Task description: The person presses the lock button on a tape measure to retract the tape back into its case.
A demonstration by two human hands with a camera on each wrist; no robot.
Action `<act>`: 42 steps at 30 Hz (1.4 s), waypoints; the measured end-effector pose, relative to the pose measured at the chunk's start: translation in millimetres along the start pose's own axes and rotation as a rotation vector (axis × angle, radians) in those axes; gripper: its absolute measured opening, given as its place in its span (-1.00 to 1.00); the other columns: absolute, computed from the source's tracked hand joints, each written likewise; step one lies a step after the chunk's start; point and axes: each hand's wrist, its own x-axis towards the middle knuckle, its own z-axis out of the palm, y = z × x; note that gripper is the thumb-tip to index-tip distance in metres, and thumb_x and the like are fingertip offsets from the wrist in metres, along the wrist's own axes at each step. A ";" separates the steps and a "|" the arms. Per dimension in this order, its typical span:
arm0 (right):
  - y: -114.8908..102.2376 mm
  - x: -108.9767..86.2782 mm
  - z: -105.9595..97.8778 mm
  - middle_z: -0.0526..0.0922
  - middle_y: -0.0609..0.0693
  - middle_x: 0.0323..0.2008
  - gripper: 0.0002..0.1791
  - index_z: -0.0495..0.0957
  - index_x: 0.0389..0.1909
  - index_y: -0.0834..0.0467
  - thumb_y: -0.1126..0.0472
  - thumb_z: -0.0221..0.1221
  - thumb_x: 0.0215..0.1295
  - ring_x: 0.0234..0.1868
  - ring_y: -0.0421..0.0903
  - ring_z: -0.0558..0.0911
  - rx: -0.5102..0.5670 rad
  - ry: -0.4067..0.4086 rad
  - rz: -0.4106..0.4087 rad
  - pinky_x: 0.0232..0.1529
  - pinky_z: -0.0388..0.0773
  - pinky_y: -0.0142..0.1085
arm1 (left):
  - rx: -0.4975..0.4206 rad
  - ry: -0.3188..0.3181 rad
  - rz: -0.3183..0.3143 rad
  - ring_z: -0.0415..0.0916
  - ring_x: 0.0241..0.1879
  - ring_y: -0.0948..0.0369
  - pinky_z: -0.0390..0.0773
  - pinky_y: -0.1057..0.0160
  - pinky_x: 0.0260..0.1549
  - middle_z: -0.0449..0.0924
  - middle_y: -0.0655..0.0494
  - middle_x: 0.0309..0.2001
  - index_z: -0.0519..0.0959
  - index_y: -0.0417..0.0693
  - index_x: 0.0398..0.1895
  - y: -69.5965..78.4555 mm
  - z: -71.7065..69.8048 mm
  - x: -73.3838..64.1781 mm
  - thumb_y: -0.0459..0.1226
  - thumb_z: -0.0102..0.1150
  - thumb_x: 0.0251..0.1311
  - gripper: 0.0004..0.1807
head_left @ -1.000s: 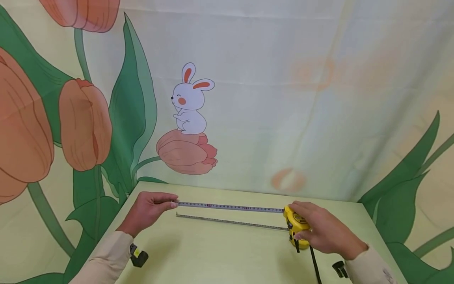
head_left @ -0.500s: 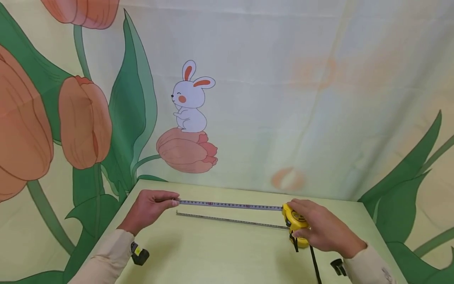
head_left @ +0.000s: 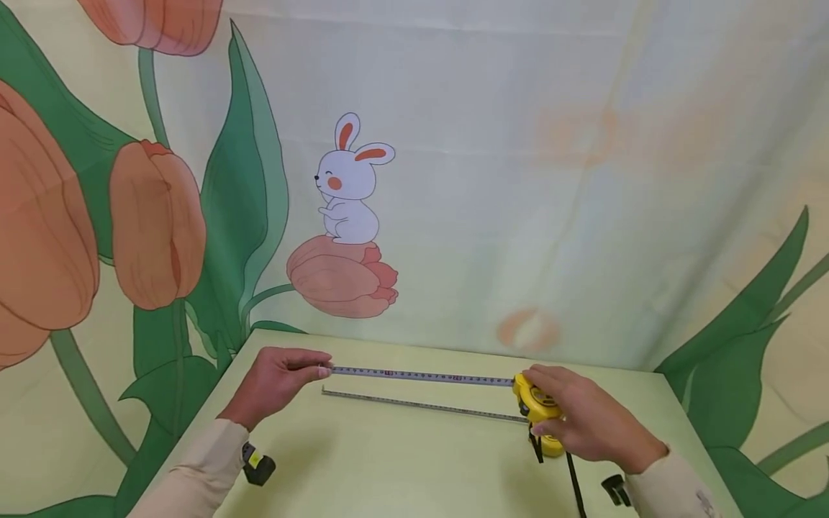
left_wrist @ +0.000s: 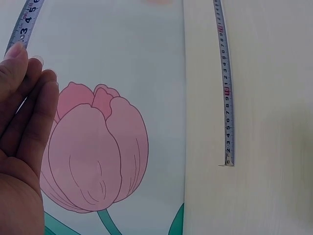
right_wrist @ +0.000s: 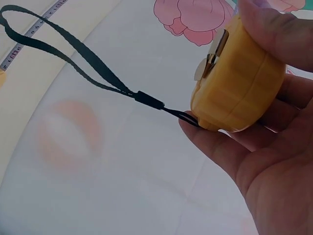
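My right hand (head_left: 592, 416) grips the yellow case of a tape measure (head_left: 534, 397), its thumb and fingers round the sides. Its blade (head_left: 421, 375) runs straight out to the left, above the table. At the blade's tip, my left hand (head_left: 275, 385) pinches it between thumb and fingertips; the tip itself is covered. A second yellow tape measure (head_left: 553, 445) lies on the table below the right hand, partly hidden by it. That one's blade (left_wrist: 226, 93) is also pulled out and lies flat, roughly parallel to the held blade, with its end hook showing.
A black wrist strap (right_wrist: 93, 63) hangs from the held case. Another black strap (head_left: 575, 485) trails from the lying tape measure. The pale table (head_left: 388, 460) meets a printed cloth backdrop (head_left: 466, 180) at its far edge. Dark wrist cameras show below both forearms.
The hands have come slightly closer together, the left moving right and the right moving a little left. The held blade between them is a bit shorter. The lying tape measure stays put.
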 end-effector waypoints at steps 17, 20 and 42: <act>-0.7 1.5 -7.7 0.60 0.11 0.31 -0.29 0.49 0.36 0.16 0.20 0.50 0.18 0.16 0.02 0.64 -0.005 0.012 -0.020 0.13 0.69 -0.03 | -0.049 -0.014 0.029 0.76 -0.10 0.39 0.65 0.45 -0.01 0.85 0.07 -0.09 0.79 -0.01 0.04 10.8 2.5 0.9 -0.20 0.42 0.30 -0.72; -1.0 0.7 -8.7 0.59 0.12 0.32 -0.29 0.48 0.36 0.15 0.19 0.50 0.19 0.17 0.03 0.64 -0.001 0.011 -0.019 0.12 0.69 -0.04 | -0.040 -0.013 0.025 0.76 -0.09 0.38 0.66 0.43 -0.01 0.85 0.08 -0.09 0.79 -0.01 0.04 11.6 2.6 1.5 -0.20 0.41 0.30 -0.73; -9.2 4.6 -8.5 0.58 0.15 0.33 -0.27 0.47 0.39 0.18 0.19 0.49 0.20 0.17 0.04 0.64 0.000 0.008 -0.026 0.15 0.68 -0.02 | -0.051 -0.015 0.031 0.76 -0.11 0.38 0.67 0.43 -0.02 0.85 0.07 -0.09 0.80 -0.01 0.03 12.1 2.1 -1.7 -0.20 0.42 0.29 -0.73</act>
